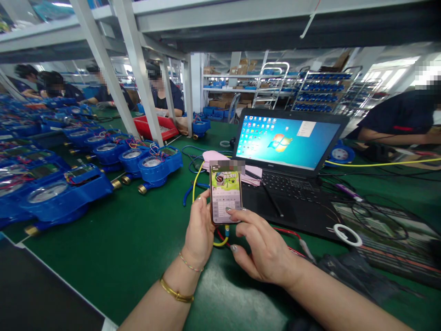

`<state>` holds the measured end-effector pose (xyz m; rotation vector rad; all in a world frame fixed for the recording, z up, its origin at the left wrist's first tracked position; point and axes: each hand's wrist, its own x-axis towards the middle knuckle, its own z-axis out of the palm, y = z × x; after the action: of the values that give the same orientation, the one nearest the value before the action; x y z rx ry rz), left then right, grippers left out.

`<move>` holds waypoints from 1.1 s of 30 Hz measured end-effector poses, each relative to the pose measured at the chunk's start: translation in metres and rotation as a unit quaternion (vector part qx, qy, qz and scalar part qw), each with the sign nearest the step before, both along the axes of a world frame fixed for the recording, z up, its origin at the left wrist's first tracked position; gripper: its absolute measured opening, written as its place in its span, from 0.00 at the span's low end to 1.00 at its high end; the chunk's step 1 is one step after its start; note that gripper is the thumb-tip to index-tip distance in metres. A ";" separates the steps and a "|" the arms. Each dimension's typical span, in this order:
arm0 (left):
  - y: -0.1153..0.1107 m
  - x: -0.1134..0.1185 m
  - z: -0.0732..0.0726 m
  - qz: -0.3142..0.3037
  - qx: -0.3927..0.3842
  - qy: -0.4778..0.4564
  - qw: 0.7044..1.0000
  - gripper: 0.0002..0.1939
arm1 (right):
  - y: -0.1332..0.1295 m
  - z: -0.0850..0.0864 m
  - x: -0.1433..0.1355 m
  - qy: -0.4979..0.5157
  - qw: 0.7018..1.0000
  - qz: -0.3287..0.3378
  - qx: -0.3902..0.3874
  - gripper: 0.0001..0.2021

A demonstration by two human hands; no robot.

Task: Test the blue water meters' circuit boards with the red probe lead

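Note:
My left hand [200, 230] is wrapped round a smartphone [224, 187], holding it upright over the green table [210, 285]. Its lit screen shows a green picture at the top and an on-screen keyboard below. My right hand [267, 248] has its fingers apart and grips nothing, with the index fingertip on or just over the keyboard; contact is hard to make out. Below the phone hangs a yellow cable [220, 243] with a blue-green end; whether it is plugged in is hidden. Pink paper sheets [215, 157] lie behind the phone, partly covered by it.
An open laptop [289, 142] stands behind my right hand, a black pen [272, 200] across it. Blue water meters [160, 163] with brass fittings line the left side, near a red bin [155, 128]. Cables and a white ring [347, 234] lie right. Co-workers sit beyond the metal posts [132, 69].

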<state>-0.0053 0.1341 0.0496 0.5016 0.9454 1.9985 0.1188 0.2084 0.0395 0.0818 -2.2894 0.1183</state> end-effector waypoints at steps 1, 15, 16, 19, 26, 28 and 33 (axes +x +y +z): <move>0.000 0.000 0.000 -0.001 -0.002 -0.001 1.000 0.22 | 0.000 0.000 0.000 -0.004 1.000 -0.002 0.000 0.07; 0.000 0.002 0.002 -0.005 -0.006 -0.005 1.000 0.22 | 0.002 0.001 -0.001 -0.001 1.000 -0.012 0.006 0.08; 0.000 0.002 0.002 -0.006 -0.006 -0.005 1.000 0.22 | 0.002 0.001 -0.001 -0.002 1.000 -0.017 0.007 0.08; -0.001 0.002 0.002 -0.004 -0.009 -0.005 1.000 0.22 | 0.003 0.001 -0.001 0.005 1.000 -0.017 0.006 0.08; -0.002 0.002 0.002 -0.004 -0.009 -0.004 1.000 0.24 | 0.003 0.002 0.001 0.028 1.000 -0.012 0.001 0.07; -0.001 0.002 0.001 -0.012 0.002 0.010 1.000 0.24 | 0.002 0.001 0.001 0.023 1.000 0.001 0.000 0.07; -0.001 0.004 -0.001 -0.044 0.018 0.034 0.998 0.24 | 0.001 0.000 0.000 0.009 1.000 0.002 0.003 0.08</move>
<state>-0.0017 0.1335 0.0489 0.6242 0.9143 1.9326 0.1190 0.2094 0.0400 0.0903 -2.2719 0.1114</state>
